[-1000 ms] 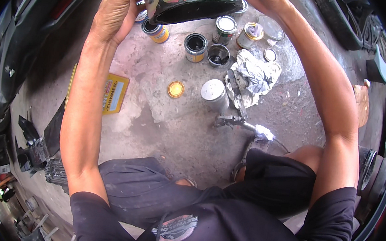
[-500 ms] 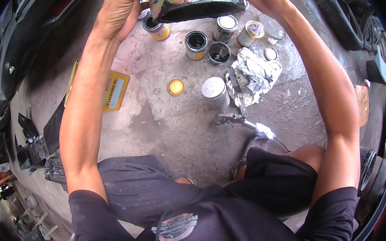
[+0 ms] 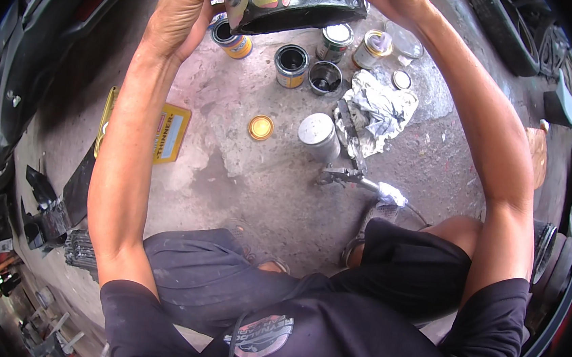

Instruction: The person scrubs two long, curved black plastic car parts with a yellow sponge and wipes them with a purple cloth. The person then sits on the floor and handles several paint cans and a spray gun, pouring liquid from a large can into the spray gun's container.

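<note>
At the top edge, my raised hands hold a large can [image 3: 301,0] smeared with black, with yellow and red markings. A small round knob sits on its left side, and its dark lower end tilts toward me. My left hand [image 3: 186,13] grips the left side, thumb along the upper part. My right hand [image 3: 398,1] is against the right side, its fingers mostly hidden behind the can or cut off. Below it on the floor stand an open tin of black paint [image 3: 290,69], a black-stained cup [image 3: 324,80] and a blue-and-yellow tin [image 3: 233,43].
A spray gun with a grey cup [image 3: 318,137] stands beside a paint-stained rag [image 3: 379,104]. A gold lid [image 3: 260,128] lies left of it. Farther left is a yellow thinner can [image 3: 173,134]. Tins [image 3: 335,47] stand behind; a dark bumper [image 3: 8,86] borders the left, a tire [image 3: 503,31] the upper right.
The can has shifted very slightly to the right in my hands' grip. Both arms stay nearly where they were, and the floor items have not moved.
</note>
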Demonstrator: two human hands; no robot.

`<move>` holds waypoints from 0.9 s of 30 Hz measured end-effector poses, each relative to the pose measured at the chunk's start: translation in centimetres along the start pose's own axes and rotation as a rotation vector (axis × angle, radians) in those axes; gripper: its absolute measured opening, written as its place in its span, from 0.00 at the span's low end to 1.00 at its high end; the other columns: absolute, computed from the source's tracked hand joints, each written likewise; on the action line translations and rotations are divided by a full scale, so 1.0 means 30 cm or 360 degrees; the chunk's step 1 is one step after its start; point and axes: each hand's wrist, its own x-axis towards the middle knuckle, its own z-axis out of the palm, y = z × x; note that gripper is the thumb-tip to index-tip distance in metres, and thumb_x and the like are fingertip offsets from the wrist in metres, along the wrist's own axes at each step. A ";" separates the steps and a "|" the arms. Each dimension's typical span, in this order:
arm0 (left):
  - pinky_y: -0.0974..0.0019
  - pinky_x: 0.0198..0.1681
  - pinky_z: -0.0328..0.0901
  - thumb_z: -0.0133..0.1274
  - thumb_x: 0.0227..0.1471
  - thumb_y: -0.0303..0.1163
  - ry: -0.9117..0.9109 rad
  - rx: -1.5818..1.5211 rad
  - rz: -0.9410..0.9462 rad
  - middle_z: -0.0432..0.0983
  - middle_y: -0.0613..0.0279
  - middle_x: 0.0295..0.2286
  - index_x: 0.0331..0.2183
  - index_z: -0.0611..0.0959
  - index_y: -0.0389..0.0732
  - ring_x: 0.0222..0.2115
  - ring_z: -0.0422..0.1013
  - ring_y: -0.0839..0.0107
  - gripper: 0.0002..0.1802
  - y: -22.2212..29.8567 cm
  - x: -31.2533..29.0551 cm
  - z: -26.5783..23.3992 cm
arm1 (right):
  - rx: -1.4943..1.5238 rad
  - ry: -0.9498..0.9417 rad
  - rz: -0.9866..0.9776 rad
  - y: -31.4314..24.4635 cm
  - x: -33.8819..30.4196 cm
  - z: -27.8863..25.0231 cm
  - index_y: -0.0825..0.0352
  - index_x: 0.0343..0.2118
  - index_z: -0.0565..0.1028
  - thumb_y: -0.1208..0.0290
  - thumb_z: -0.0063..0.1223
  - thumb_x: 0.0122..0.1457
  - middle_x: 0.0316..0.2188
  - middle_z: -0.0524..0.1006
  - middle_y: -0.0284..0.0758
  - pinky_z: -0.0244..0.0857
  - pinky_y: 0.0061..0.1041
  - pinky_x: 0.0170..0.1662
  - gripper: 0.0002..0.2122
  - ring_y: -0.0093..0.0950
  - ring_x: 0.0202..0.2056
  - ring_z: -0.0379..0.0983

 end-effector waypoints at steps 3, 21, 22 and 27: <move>0.58 0.60 0.62 0.72 0.41 0.33 0.0086 0.0072 -0.0003 0.67 0.51 0.59 0.71 0.49 0.36 0.58 0.66 0.62 0.65 -0.017 0.010 0.005 | 0.0015 -0.0012 0.0009 0.006 0.001 -0.010 0.68 0.59 0.67 0.59 0.52 0.63 0.49 0.77 0.43 0.62 0.40 0.58 0.25 0.34 0.50 0.72; 0.59 0.64 0.58 0.71 0.41 0.32 0.0119 0.0045 -0.0002 0.67 0.53 0.59 0.70 0.52 0.37 0.59 0.64 0.63 0.62 -0.019 -0.004 -0.004 | -0.0058 0.0015 0.0014 0.019 0.007 0.007 0.67 0.60 0.67 0.57 0.53 0.62 0.51 0.77 0.41 0.62 0.39 0.57 0.26 0.33 0.51 0.71; 0.59 0.64 0.58 0.71 0.41 0.31 0.0121 0.0007 0.0016 0.67 0.53 0.59 0.70 0.53 0.37 0.60 0.63 0.63 0.61 -0.020 -0.001 -0.002 | -0.0069 0.0025 0.0018 0.019 0.008 0.008 0.67 0.60 0.67 0.57 0.53 0.62 0.51 0.77 0.41 0.62 0.39 0.57 0.26 0.33 0.51 0.71; 0.59 0.65 0.57 0.70 0.42 0.31 0.0075 0.0009 0.0064 0.67 0.53 0.59 0.68 0.57 0.36 0.61 0.63 0.63 0.57 -0.024 0.011 0.005 | -0.0030 -0.0029 -0.0011 0.035 0.014 -0.014 0.65 0.60 0.67 0.56 0.54 0.62 0.50 0.77 0.40 0.63 0.37 0.57 0.27 0.31 0.50 0.72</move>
